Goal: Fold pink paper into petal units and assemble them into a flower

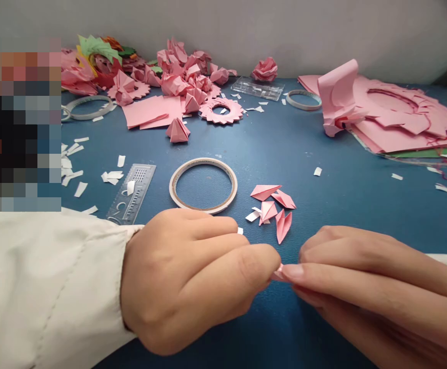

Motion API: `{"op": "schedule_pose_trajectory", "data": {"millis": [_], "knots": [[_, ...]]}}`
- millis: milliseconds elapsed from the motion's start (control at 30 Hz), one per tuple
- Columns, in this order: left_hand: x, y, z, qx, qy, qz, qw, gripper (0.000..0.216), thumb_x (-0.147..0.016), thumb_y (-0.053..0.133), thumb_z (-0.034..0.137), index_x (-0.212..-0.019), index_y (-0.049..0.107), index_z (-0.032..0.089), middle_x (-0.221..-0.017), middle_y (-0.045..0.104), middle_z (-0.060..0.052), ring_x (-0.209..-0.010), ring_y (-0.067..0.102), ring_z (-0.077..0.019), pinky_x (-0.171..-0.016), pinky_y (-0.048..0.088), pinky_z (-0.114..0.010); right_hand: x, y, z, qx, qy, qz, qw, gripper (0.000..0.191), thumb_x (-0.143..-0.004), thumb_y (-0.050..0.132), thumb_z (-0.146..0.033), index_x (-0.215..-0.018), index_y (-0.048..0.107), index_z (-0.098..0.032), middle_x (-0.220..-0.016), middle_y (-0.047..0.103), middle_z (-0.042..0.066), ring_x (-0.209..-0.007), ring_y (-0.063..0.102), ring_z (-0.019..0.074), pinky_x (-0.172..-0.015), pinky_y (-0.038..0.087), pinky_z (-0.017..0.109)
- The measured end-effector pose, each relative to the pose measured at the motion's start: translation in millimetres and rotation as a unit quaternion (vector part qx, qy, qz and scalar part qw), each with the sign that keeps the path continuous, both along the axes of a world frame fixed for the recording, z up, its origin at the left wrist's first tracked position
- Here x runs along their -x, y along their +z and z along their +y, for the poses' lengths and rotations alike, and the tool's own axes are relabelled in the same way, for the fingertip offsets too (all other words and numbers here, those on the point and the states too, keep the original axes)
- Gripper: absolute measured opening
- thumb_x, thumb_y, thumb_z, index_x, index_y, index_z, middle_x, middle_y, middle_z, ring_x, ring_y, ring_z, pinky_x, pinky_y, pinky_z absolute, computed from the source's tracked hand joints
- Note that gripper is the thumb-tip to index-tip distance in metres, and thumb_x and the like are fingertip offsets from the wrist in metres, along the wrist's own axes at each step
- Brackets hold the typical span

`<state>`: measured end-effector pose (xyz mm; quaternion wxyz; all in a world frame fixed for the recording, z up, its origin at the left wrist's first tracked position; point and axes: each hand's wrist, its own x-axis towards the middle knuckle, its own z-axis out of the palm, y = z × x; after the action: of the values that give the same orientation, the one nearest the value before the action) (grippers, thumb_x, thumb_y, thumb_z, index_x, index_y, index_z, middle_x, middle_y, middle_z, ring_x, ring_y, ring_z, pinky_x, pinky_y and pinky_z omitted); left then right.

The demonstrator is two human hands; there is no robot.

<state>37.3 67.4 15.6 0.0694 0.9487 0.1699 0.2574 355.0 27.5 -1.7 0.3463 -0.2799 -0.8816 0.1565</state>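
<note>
Between my two hands a small piece of pink folded paper (pixel 278 273) is pinched, most of it hidden by the fingers. My left hand (pixel 196 277), in a cream sleeve, is closed with thumb and forefinger on the piece's left side. From the right, my right hand (pixel 362 277) grips its other end with its fingertips. Just beyond the fingers lie several small folded pink paper pieces (pixel 268 211) with white scraps among them. A roll of double-sided tape (pixel 172 185) rests flat behind my left hand, and a clear plastic ruler (pixel 141 187) lies to its left.
Pink paper flowers (pixel 192 77) and a scalloped paper ring (pixel 221 111) are heaped at the back. Pink paper sheets (pixel 423 133) are stacked at the right. Another tape roll (pixel 304 100) sits near the wall. White paper strips (pixel 72 169) litter the blue table (pixel 346 200).
</note>
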Motion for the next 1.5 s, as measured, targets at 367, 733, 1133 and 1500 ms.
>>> {"op": "schedule_pose_trajectory", "data": {"millis": [367,733,1133,1500], "knots": [[-3,-2.8,1,0.019,-0.006,-0.003,1.000,0.034,-0.122,0.080,0.011,-0.155,0.074,0.020,-0.104,0.095,0.002,-0.078,0.089,-0.0205,-0.073,0.071,-0.038,0,-1.8,-14,0.028,-0.050,0.023,0.998,0.052,-0.116,0.072,0.004,-0.150,0.093,-0.030,-0.107,0.093,-0.002,-0.079,0.088,0.0173,-0.096,0.082,0.030],[-1,-2.9,0,0.001,-0.002,0.000,1.000,0.019,-0.134,0.069,0.022,-0.152,0.073,0.020,-0.095,0.093,0.003,-0.071,0.086,-0.0203,-0.069,0.071,-0.039,3,-10.2,-8,0.003,-0.036,0.042,0.998,0.044,-0.119,0.073,-0.003,-0.148,0.092,-0.029,-0.101,0.091,-0.002,-0.070,0.083,0.0177,-0.087,0.081,0.031],[-3,-4.0,-7,-0.022,0.026,-0.011,0.999,0.012,-0.134,0.068,0.025,-0.145,0.073,0.022,-0.092,0.089,0.003,-0.070,0.084,-0.0229,-0.071,0.068,-0.043,0,-4.1,-10,0.014,-0.029,0.017,0.999,0.045,-0.123,0.072,-0.001,-0.155,0.090,-0.028,-0.106,0.093,-0.001,-0.082,0.085,0.0165,-0.087,0.079,0.029],[-6,11.8,-9,-0.124,0.050,-0.002,0.991,0.019,-0.136,0.065,0.024,-0.134,0.084,0.019,-0.078,0.067,0.007,-0.065,0.067,-0.0182,-0.062,0.056,-0.040,7,-5.4,-7,0.006,-0.024,0.050,0.998,0.039,-0.123,0.070,0.002,-0.146,0.092,-0.020,-0.106,0.092,0.000,-0.083,0.085,0.0145,-0.087,0.076,0.026]]}}
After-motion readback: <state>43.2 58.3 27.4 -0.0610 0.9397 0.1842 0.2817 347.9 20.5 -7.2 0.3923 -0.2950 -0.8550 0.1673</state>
